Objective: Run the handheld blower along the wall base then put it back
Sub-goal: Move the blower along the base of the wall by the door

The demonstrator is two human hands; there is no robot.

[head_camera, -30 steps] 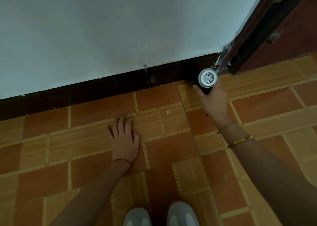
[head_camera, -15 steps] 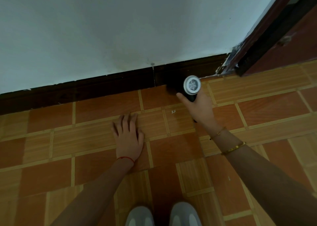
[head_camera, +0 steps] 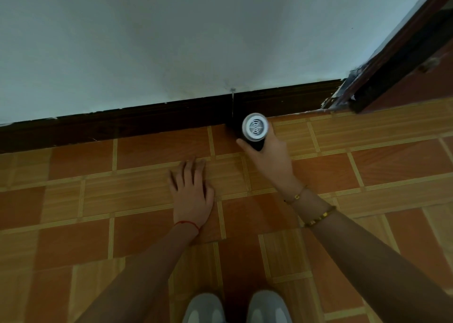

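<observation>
Leftward along the dark skirting (head_camera: 147,124) from the door frame (head_camera: 392,60) slides the blower (head_camera: 254,130), gripped by the right hand (head_camera: 272,161), left hand (head_camera: 191,195) flat on the floor (head_camera: 367,165), with the skirting's left stretch and the put-back remaining.

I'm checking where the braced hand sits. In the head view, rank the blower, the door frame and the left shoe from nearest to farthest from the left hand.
From the left hand, flat on the floor tiles:
1. Blower: up and to its right, at the baseboard, gripped by the right hand.
2. Left shoe: straight below, at the bottom edge.
3. Door frame: far upper right.
</observation>
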